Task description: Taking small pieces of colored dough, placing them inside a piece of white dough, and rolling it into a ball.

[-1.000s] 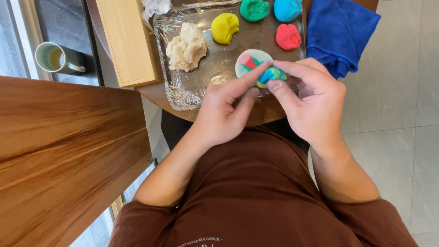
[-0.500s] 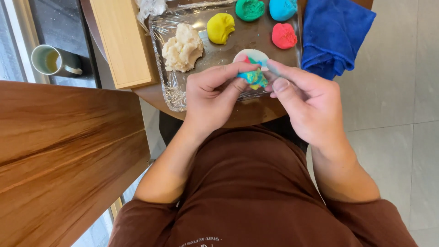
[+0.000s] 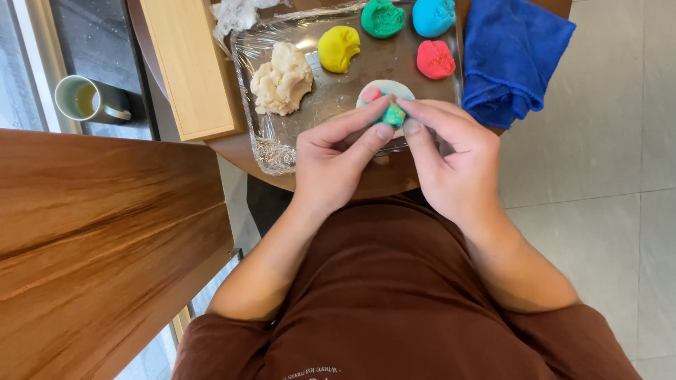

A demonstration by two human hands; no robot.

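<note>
My left hand (image 3: 338, 158) and my right hand (image 3: 454, 158) meet over the tray (image 3: 274, 148), both pinching a small teal lump of dough (image 3: 393, 115) between their fingertips. Right behind the lump lies a white dough disc (image 3: 387, 90) with a bit of red on it, partly hidden by my fingers. On the foil-lined tray sit a cream dough lump (image 3: 283, 79), a yellow one (image 3: 338, 48), a green one (image 3: 383, 17), a blue one (image 3: 432, 15) and a red one (image 3: 435, 59).
A folded blue cloth (image 3: 514, 53) lies right of the tray. A pale wooden block (image 3: 189, 67) stands at its left. A mug (image 3: 88, 98) sits on a dark surface far left. A wooden tabletop (image 3: 98, 239) fills the lower left.
Both hands have drawn closer together and shifted slightly; the fingertips now pinch the teal lump more tightly in front of the white disc.
</note>
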